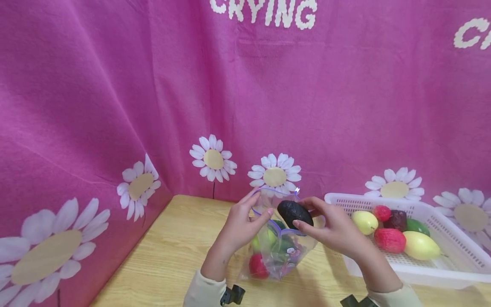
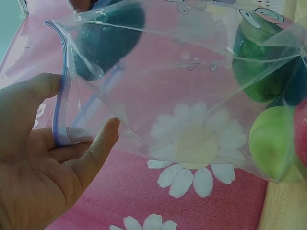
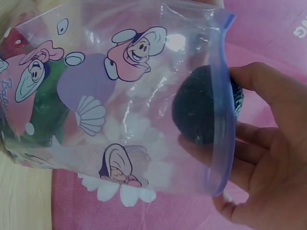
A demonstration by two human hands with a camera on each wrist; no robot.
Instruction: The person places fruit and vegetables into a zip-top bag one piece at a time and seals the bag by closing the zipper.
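Observation:
A clear zip bag with a purple zip edge and printed cartoon figures stands on the table, its mouth spread. My left hand holds the left side of the rim between thumb and fingers. At the mouth, my right hand grips a dark, bumpy avocado between thumb and fingers. Through the plastic in the right wrist view, the avocado appears partly inside the opening. Lower in the bag lie a red fruit, a light green fruit and a darker green one.
A white slotted basket stands to the right. It holds a long yellow fruit, a round yellow fruit, two red fruits, a dark one and a green one. Pink flowered cloth hangs behind the wooden table.

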